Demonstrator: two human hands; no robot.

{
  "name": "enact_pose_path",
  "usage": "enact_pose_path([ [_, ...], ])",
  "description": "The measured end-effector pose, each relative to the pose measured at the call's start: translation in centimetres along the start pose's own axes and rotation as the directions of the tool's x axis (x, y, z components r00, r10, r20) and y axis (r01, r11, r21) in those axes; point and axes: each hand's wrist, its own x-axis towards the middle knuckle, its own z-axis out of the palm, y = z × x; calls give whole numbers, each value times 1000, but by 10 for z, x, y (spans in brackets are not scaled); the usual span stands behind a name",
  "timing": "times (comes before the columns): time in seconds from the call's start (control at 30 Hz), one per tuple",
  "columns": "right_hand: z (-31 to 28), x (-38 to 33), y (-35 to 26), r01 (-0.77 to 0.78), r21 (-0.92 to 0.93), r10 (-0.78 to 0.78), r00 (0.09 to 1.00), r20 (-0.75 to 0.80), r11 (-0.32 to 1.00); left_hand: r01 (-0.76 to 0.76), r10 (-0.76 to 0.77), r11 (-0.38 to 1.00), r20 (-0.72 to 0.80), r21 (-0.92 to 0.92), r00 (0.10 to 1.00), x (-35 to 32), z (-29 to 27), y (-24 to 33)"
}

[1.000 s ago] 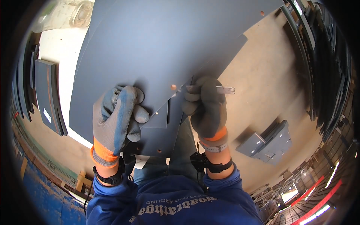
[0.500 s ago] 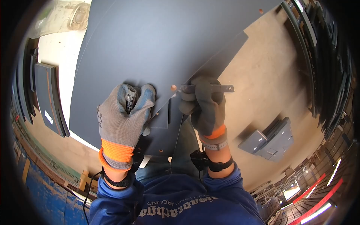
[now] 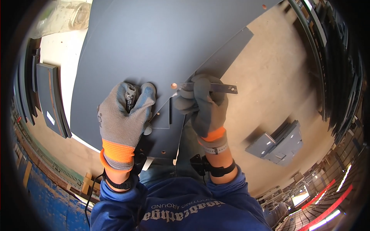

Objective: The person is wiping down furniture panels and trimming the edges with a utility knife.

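Left hand [image 3: 122,117] in grey glove with orange cuff, fingers curled into a fist (knuckles up), right hand [image 3: 203,104] gloved likewise, fingers closed, both blue-sleeved forearms rising from below

Counts, by kind:

Gloved hands: two, left hand [image 3: 122,123] at 7 o'clock of centre, right hand [image 3: 204,106] at 5 o'clock.

Large dark grey sheet panel [image 3: 162,46]: one, filling 12 o'clock.

Flat metal strip [image 3: 221,88] with hole at end: one, in right hand's grip.

Small dark object [image 3: 131,98] pinched in left hand: one (kind unclear).

Grey folded metal boxes [image 3: 279,144]: stack at 4 o'clock (number unclear, at least two).

Curved dark panels [image 3: 50,98]: several leaning at 9 o'clock.
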Motion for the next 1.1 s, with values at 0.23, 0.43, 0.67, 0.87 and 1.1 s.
enact_pose_path([
  [0.23, -6, -1, -3, 10, -9, -8, 993, 120, 1000, -65, 65, 996, 6, 57, 998, 0, -2, 2],
  [0.43, -9, -2, -5, 114, -26, -103, 958, 269, 993, 46, -46, 999, -6, 16, 999, -1, -2, 10],
  [0.67, 0, -15, 1, 141, -107, -139, 990, 25, 984, -8, 7, 998, 26, 56, 1000, -1, -2, 9],
  [0.87, 7, -19, 23, 345, -126, -349, 937, -8, 930, 19, -21, 998, 34, 64, 999, 0, -3, 9],
  [1.1, 9, -23, 23, 374, -29, -374, 927, -5, 927, -49, 45, 994, 45, 97, 998, 1, -6, 6],
])
